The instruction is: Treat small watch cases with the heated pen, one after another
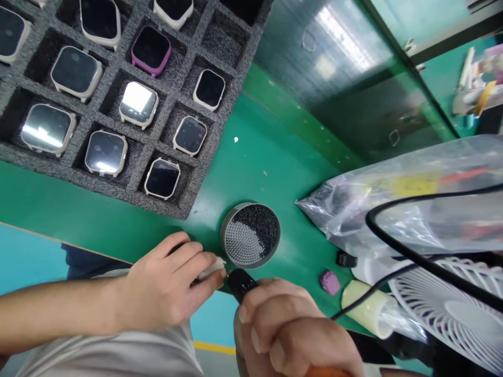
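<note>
My left hand [168, 283] is closed around a small whitish watch case [211, 268], near the front edge of the green table. Fingers cover most of the case. Wrapped in my right hand [298, 330] is an electric screwdriver [240, 284] with a black nose and an orange part low in the frame. Its tip points at the case; whether they touch I cannot tell. Just beyond both hands stands a round dish [242, 243] with a dimpled plate, partly covered by tiny black screws.
A grey foam tray [178, 207] at upper left holds several watches, one with a purple case [151, 51]. On the right lie a clear plastic bag [377, 193], a black cable [377, 225], a white fan [451, 303], a yellow roll [365, 306] and a small purple piece [329, 283].
</note>
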`<state>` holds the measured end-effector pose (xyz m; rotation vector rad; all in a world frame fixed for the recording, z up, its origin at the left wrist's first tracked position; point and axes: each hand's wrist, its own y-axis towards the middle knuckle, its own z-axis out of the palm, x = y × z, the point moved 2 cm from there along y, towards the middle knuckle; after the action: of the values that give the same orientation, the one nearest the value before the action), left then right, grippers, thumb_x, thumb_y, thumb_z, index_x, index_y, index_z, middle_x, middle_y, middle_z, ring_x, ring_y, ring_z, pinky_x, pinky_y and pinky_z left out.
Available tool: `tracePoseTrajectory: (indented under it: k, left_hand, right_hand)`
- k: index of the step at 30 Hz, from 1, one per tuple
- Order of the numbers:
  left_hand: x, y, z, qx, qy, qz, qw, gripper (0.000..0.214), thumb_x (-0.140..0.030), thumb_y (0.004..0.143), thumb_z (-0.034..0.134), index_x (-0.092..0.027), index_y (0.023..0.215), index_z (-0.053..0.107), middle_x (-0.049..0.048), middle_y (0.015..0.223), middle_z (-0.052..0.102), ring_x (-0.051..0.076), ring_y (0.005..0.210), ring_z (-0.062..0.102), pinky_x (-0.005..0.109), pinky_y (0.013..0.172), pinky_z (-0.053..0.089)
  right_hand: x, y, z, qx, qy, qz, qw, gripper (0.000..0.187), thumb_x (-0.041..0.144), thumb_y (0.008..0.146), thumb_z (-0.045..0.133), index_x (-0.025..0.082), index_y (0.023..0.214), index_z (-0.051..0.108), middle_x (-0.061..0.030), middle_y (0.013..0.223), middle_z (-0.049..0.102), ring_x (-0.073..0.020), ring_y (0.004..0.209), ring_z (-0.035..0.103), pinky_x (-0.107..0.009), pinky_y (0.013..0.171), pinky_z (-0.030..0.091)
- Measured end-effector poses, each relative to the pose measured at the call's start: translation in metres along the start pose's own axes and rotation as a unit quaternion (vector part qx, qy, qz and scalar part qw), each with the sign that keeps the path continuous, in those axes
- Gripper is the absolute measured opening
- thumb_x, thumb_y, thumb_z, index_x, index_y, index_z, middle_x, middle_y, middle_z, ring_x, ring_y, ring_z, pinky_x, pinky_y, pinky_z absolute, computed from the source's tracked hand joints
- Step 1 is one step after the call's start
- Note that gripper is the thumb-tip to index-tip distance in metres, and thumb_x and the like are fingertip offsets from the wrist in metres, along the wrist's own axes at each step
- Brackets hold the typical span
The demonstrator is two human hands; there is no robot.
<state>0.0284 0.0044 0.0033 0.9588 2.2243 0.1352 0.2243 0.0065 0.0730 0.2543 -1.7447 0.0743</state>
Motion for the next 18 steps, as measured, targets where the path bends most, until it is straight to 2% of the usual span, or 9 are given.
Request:
tracePoseTrajectory:
  k: [2, 4, 6, 8, 10, 13, 15, 18]
  left_hand:
    - [0.000, 0.000, 0.000, -0.001, 0.007, 0.001, 1.000, 0.020, -0.021, 0.099, 0.065, -0.021, 0.117, 0.074, 0.0052, 0.114, 0.072, 0.025, 0.102, 0.061, 0.046, 0.096, 0.046]
    - [0.000, 0.000, 0.000, -0.010, 0.022, -0.003, 1.000, 0.020, -0.023, 0.098, 0.069, -0.020, 0.117, 0.074, 0.0053, 0.109, 0.072, 0.025, 0.100, 0.061, 0.047, 0.095, 0.047]
    - [0.000, 0.000, -0.001, -0.022, 0.035, -0.008, 0.999, 0.023, -0.026, 0.097, 0.071, -0.018, 0.119, 0.073, 0.0062, 0.108, 0.072, 0.026, 0.101, 0.061, 0.047, 0.096, 0.048]
    - [0.000, -0.001, -0.002, -0.012, 0.029, -0.002, 1.000, 0.027, -0.025, 0.098, 0.067, -0.016, 0.123, 0.072, 0.0090, 0.119, 0.071, 0.028, 0.108, 0.061, 0.050, 0.100, 0.047]
    - [0.000, -0.002, -0.003, 0.012, 0.010, 0.020, 1.000, 0.032, -0.020, 0.100, 0.055, -0.014, 0.128, 0.070, 0.0120, 0.133, 0.067, 0.031, 0.117, 0.060, 0.054, 0.105, 0.045]
    - [0.000, -0.004, -0.002, 0.022, 0.000, 0.035, 0.999, 0.038, -0.014, 0.098, 0.046, -0.011, 0.127, 0.070, 0.0133, 0.138, 0.065, 0.032, 0.117, 0.060, 0.056, 0.104, 0.044]
    - [-0.001, -0.003, -0.001, 0.017, 0.016, 0.020, 1.000, 0.032, -0.018, 0.100, 0.051, -0.013, 0.125, 0.071, 0.0117, 0.133, 0.068, 0.030, 0.114, 0.061, 0.054, 0.102, 0.046]
    - [-0.002, -0.003, 0.001, 0.023, 0.040, 0.004, 0.999, 0.029, -0.029, 0.100, 0.066, -0.016, 0.125, 0.070, 0.0100, 0.128, 0.069, 0.029, 0.115, 0.061, 0.053, 0.106, 0.046]
  right_hand:
    - [-0.002, -0.012, 0.003, -0.057, 0.043, -0.012, 0.997, 0.041, 0.055, 0.102, 0.039, 0.026, 0.085, 0.061, 0.0045, 0.069, 0.064, -0.0151, 0.062, 0.065, -0.038, 0.061, 0.060]
    - [-0.004, -0.020, 0.003, -0.137, 0.074, -0.034, 0.987, 0.035, 0.046, 0.104, 0.038, 0.024, 0.091, 0.062, 0.0049, 0.075, 0.062, -0.0132, 0.063, 0.064, -0.040, 0.065, 0.060]
    - [-0.004, -0.022, 0.004, -0.185, 0.104, -0.092, 0.973, 0.034, 0.038, 0.104, 0.036, 0.021, 0.097, 0.064, 0.0053, 0.080, 0.061, -0.0104, 0.064, 0.063, -0.038, 0.063, 0.060]
    - [-0.003, -0.016, 0.006, -0.211, 0.105, -0.130, 0.963, 0.035, 0.037, 0.105, 0.033, 0.021, 0.109, 0.064, 0.0045, 0.083, 0.062, -0.0110, 0.065, 0.064, -0.036, 0.056, 0.058]
    - [-0.004, -0.008, 0.007, -0.246, 0.093, -0.143, 0.954, 0.033, 0.037, 0.106, 0.034, 0.023, 0.114, 0.063, 0.0042, 0.082, 0.062, -0.0115, 0.062, 0.062, -0.033, 0.049, 0.054]
    - [-0.009, -0.001, 0.004, -0.225, 0.089, -0.146, 0.959, 0.040, 0.041, 0.107, 0.030, 0.023, 0.112, 0.065, 0.0041, 0.078, 0.060, -0.0117, 0.060, 0.062, -0.033, 0.047, 0.055]
    - [-0.013, -0.003, -0.001, -0.180, 0.092, -0.155, 0.967, 0.042, 0.038, 0.107, 0.028, 0.023, 0.119, 0.066, 0.0034, 0.081, 0.061, -0.0126, 0.063, 0.064, -0.035, 0.050, 0.058]
    - [-0.020, -0.010, -0.009, -0.156, 0.108, -0.154, 0.970, 0.045, 0.043, 0.107, 0.027, 0.026, 0.128, 0.063, 0.0016, 0.086, 0.062, -0.0153, 0.070, 0.067, -0.038, 0.052, 0.059]
